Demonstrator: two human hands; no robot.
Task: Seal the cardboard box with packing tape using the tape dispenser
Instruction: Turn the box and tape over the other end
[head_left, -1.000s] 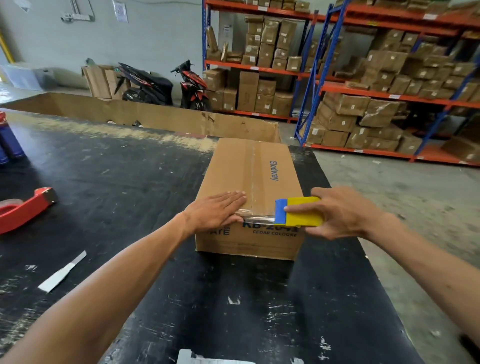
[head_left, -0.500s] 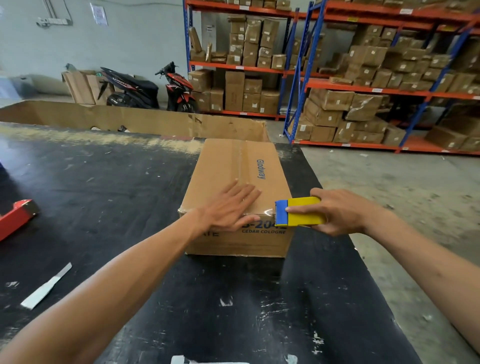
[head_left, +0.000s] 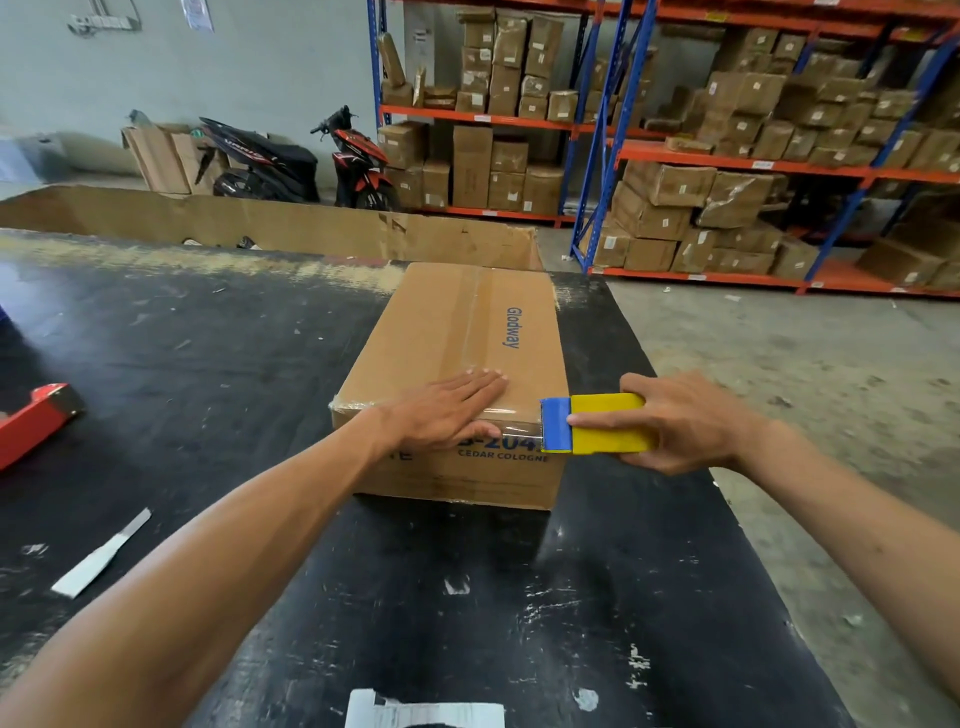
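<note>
A long brown cardboard box (head_left: 447, 332) printed "Glodway" lies on the black table (head_left: 208, 364), with clear tape along its top seam. My left hand (head_left: 447, 410) rests flat on the box's near top edge, thumb over the front face, pressing the tape down. My right hand (head_left: 680, 421) grips a yellow and blue tape dispenser (head_left: 592, 423) at the box's near right corner. A short strip of clear tape runs from the dispenser along the top front edge toward my left thumb.
A red tape dispenser (head_left: 36, 421) lies at the table's left edge. A white paper strip (head_left: 101, 553) lies near my left forearm. A low cardboard wall (head_left: 260, 223) stands behind the table. Shelves of boxes (head_left: 727, 156) and two parked scooters (head_left: 301, 161) stand farther back.
The dispenser in my right hand has moved right along the box's front edge to the right corner. My left hand has slid forward and flattened on the box top.
</note>
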